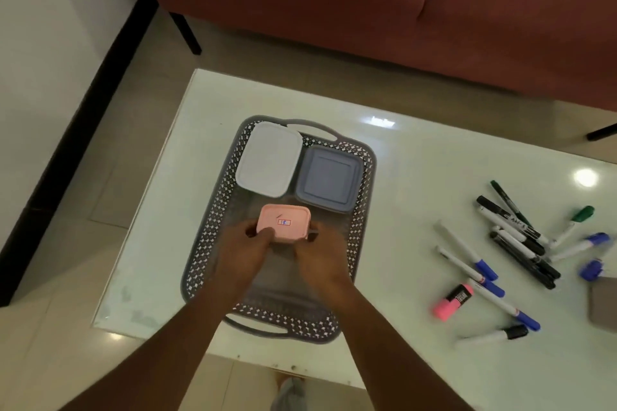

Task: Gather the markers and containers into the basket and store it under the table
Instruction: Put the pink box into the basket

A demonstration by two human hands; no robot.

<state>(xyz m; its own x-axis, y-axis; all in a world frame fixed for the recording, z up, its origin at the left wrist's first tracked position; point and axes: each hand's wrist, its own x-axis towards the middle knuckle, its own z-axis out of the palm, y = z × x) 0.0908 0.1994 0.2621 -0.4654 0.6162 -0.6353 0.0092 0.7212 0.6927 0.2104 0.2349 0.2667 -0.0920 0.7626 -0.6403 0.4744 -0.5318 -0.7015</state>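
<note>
Hands meet over the middle of the grey lattice basket (207, 237), which sits on the glossy white table (434, 160) with a handle at each short end. The left hand (248, 250) has its fingers curled round the left side of the small pink container (283, 222), and the right hand (320, 257) clasps its right side, a little blurred; whether the box rests on the basket floor or is held just above it cannot be told. A small label shows on its pink lid. At the far end of the basket two more lidded boxes lie side by side and touching: the white container (268, 158) on the left, the grey-blue container (329, 178) on the right. Well apart to the right, the markers (517, 243) lie scattered on the table, with black, blue and green caps, and a pink highlighter (452, 302) lies near them. A reddish sofa (367, 10) stands beyond the table
</note>
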